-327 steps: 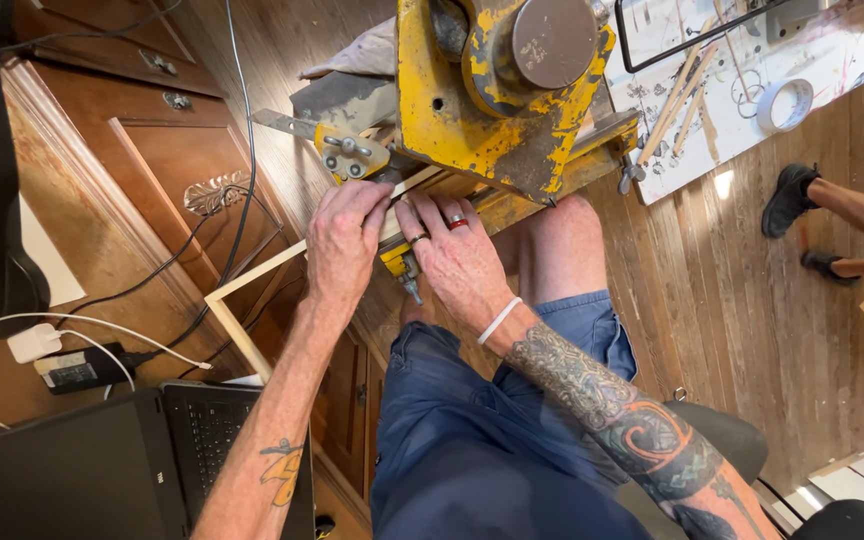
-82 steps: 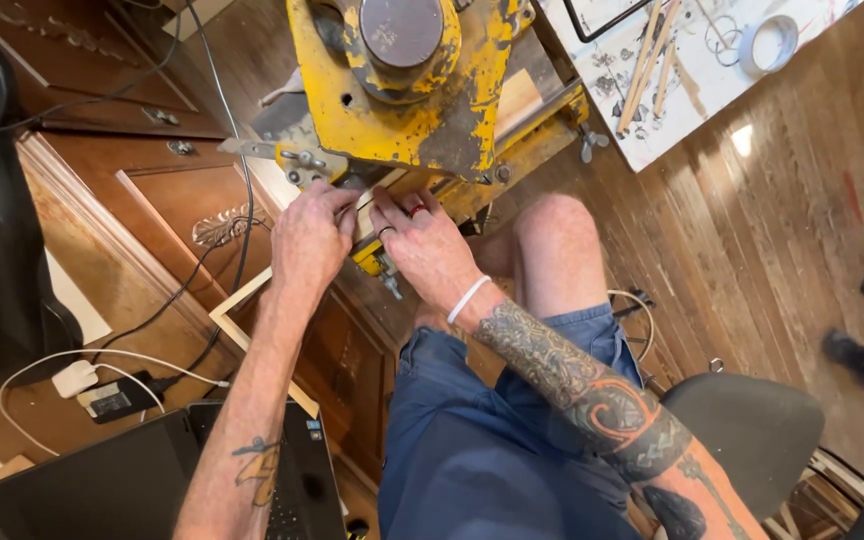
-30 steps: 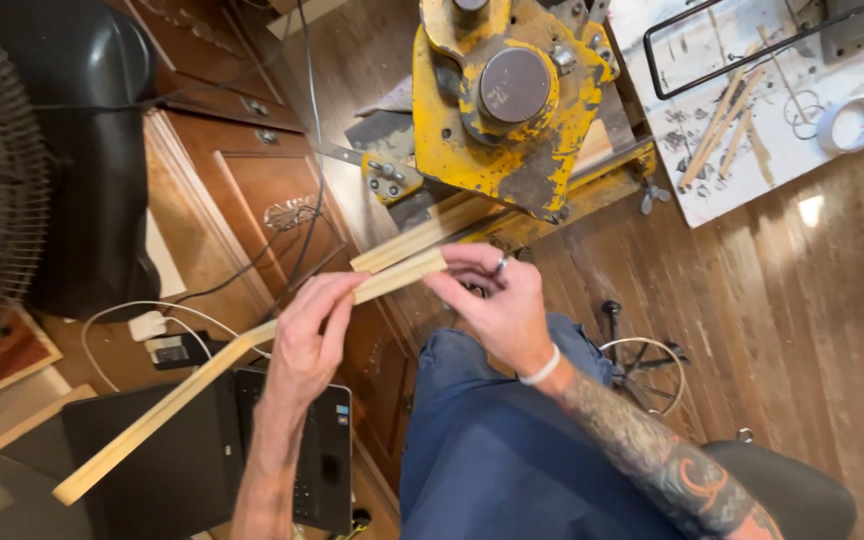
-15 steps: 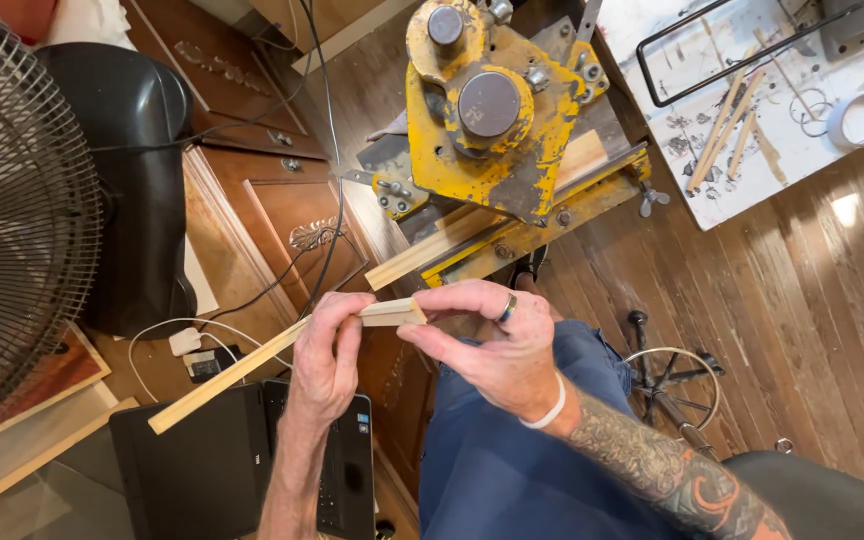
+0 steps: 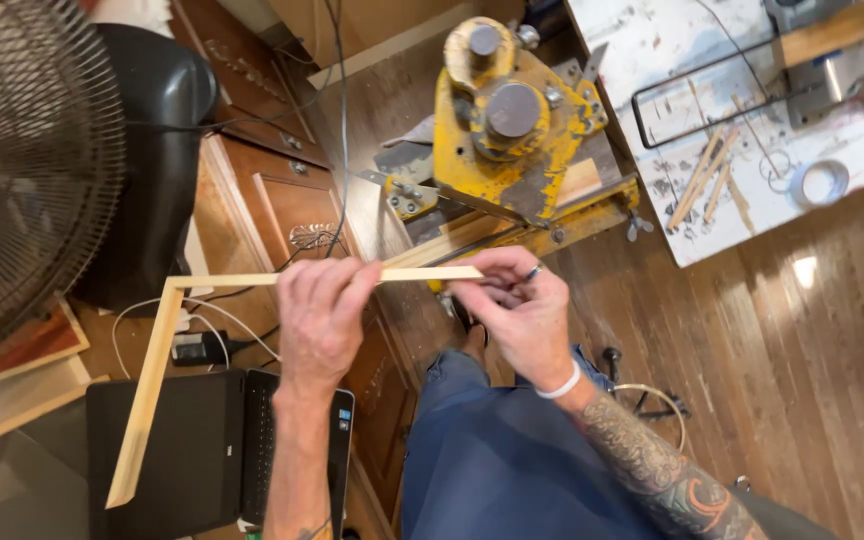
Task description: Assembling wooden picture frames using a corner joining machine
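Note:
An L-shaped piece of light wooden frame moulding (image 5: 167,350) is held up over my lap. My left hand (image 5: 320,312) grips its upper strip near the middle. At the strip's right end my right hand (image 5: 517,310), with a ring and a white wristband, pinches the wood. The longer leg of the moulding hangs down to the left over a black laptop (image 5: 187,450). Just beyond my hands stands a worn yellow metal machine (image 5: 512,130) with a round grey cap on top.
A black fan (image 5: 22,170) fills the upper left, beside a black chair (image 5: 157,170). Wooden cabinet doors (image 5: 282,200) and cables lie below the machine. A paint-stained white table (image 5: 752,120) at the upper right carries sticks, a tape roll and a black frame. Wood floor is on the right.
The moulding, earlier pressed in the yellow machine, has been pulled out and raised. Over the last second both hands have turned it so its joined corner shows at the left.

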